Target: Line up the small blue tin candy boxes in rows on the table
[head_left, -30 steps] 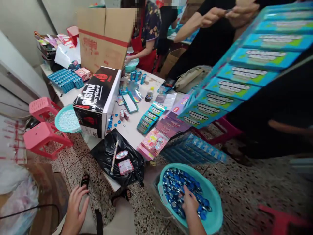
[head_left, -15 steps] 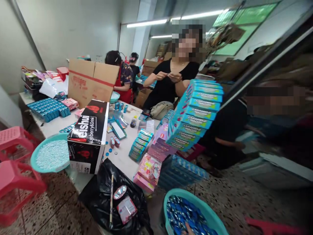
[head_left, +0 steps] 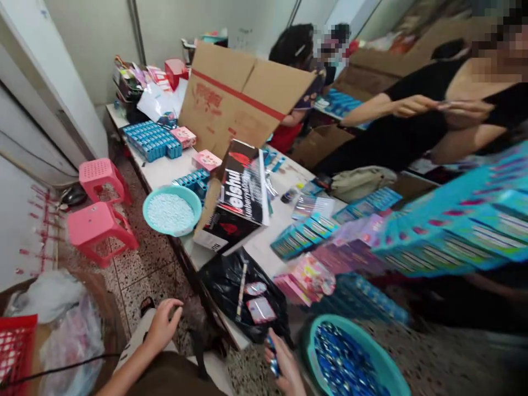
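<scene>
My right hand (head_left: 285, 367) is closed on small shiny blue tins (head_left: 272, 355), just off the table's near edge. To its right stands a teal tub (head_left: 398, 379) heaped with similar blue pieces (head_left: 344, 352). My left hand (head_left: 165, 324) hangs above my lap with its fingers curved and apart, holding nothing. On the table (head_left: 237, 336) in front of me, a black plastic bag (head_left: 218, 280) lies under a thin stick (head_left: 241, 291), an oval tin (head_left: 256, 288) and a small pink-and-white pack (head_left: 261, 311).
A black carton (head_left: 243, 192) and a basin of pale pellets (head_left: 198, 223) stand on the table. Tall rows of blue boxes (head_left: 445, 220) rise at right, near pink boxes (head_left: 305, 278). A co-worker (head_left: 412, 121) stands across. Pink stools (head_left: 103, 228) are on the left floor.
The view has swung left and down. My right hand has left the teal tub and now holds blue tins beside the table. My left hand has come into view.
</scene>
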`<state>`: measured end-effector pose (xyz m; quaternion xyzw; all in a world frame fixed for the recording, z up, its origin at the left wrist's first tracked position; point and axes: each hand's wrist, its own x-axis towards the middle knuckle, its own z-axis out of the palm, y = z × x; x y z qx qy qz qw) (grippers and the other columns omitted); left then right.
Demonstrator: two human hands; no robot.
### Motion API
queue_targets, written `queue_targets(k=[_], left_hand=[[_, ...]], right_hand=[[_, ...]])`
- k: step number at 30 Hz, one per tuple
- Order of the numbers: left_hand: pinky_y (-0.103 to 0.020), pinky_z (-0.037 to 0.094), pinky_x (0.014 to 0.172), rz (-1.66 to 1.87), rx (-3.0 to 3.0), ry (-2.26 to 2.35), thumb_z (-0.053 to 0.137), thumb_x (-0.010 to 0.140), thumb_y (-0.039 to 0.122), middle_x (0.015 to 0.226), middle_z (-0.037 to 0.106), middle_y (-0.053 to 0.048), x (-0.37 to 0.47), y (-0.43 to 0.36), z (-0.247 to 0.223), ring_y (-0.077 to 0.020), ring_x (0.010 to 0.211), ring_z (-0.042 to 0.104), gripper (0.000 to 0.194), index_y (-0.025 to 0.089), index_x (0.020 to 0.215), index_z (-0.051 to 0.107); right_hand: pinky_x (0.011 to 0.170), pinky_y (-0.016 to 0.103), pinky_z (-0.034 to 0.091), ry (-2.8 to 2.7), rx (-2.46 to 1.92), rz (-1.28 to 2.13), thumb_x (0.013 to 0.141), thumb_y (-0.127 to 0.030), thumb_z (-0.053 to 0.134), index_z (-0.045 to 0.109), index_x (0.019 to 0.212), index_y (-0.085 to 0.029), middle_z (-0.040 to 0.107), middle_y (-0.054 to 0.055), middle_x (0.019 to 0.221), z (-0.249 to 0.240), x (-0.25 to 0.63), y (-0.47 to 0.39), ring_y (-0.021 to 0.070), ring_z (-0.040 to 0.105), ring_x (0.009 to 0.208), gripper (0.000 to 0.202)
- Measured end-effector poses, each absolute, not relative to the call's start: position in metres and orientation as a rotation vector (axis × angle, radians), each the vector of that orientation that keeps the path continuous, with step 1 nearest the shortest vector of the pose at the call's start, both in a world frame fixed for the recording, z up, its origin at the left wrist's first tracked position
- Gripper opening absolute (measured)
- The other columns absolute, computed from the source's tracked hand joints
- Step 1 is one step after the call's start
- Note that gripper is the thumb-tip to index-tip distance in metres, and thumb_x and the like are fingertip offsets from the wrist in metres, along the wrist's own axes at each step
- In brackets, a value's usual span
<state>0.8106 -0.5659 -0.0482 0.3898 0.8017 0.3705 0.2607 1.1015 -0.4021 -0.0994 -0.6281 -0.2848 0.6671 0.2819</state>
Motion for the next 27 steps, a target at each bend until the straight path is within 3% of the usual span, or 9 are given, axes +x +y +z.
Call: queue_targets(k=[5,9,12,17,23,27], left_hand=[[-0.029,0.046,0.074,0.997,0.864,1.922,0.05,0.081,0.042,0.089,0.067,-0.006,0.723,-0.567,-0.037,-0.0181,0.081,0.06,0.03,0.019,0.097,0.062],[-0.025,0.041,0.055,1.095,0.662,1.655,0.054,0.075,0.053,0.077,0.064,-0.004,0.673,-0.555,-0.021,-0.0138,0.061,0.057,0.047,0.015,0.103,0.06],[-0.023,0.036,0.047,1.213,0.493,1.473,0.061,0.068,0.058,0.065,0.06,-0.001,0.65,-0.538,-0.02,-0.0107,0.048,0.05,0.055,0.013,0.1,0.06],[-0.024,0.038,0.047,1.196,0.39,1.349,0.072,0.056,0.054,0.051,0.053,0.003,0.607,-0.49,-0.03,-0.0091,0.043,0.046,0.05,0.013,0.081,0.06],[-0.024,0.041,0.049,1.182,0.433,1.599,0.067,0.058,0.052,0.051,0.055,0.003,0.524,-0.425,-0.01,-0.0108,0.046,0.051,0.043,0.015,0.077,0.057],[-0.025,0.043,0.052,1.138,0.465,1.759,0.067,0.057,0.054,0.054,0.057,0.002,0.457,-0.4,0.01,-0.0128,0.051,0.054,0.043,0.016,0.075,0.057]], right_hand=[[0.035,0.018,0.026,-1.199,-1.528,1.925,0.053,-0.058,0.072,0.057,0.07,-0.017,0.041,-0.008,0.046,-0.065,0.894,-0.452,0.0056,0.035,0.036,0.047],[0.049,0.022,0.038,-1.581,-1.297,1.745,0.061,-0.054,0.068,0.058,0.06,-0.015,0.05,-0.002,0.055,-0.028,0.781,-0.461,0.0102,0.045,0.051,0.04],[0.057,0.023,0.04,-1.712,-1.209,1.651,0.067,-0.05,0.066,0.059,0.061,-0.016,0.053,-0.001,0.058,-0.012,0.74,-0.454,0.0128,0.047,0.058,0.035],[0.058,0.023,0.039,-1.615,-1.266,1.597,0.069,-0.05,0.065,0.057,0.061,-0.017,0.052,-0.002,0.058,-0.017,0.701,-0.42,0.0126,0.047,0.058,0.036],[0.035,0.02,0.027,-1.082,-1.334,1.878,0.059,-0.065,0.065,0.05,0.063,-0.019,0.039,-0.009,0.042,-0.021,0.647,-0.358,0.0058,0.032,0.034,0.049],[0.032,0.016,0.025,-0.691,-1.323,2.085,0.056,-0.063,0.069,0.045,0.066,-0.019,0.044,-0.01,0.05,-0.013,0.627,-0.326,0.0027,0.033,0.033,0.051]])
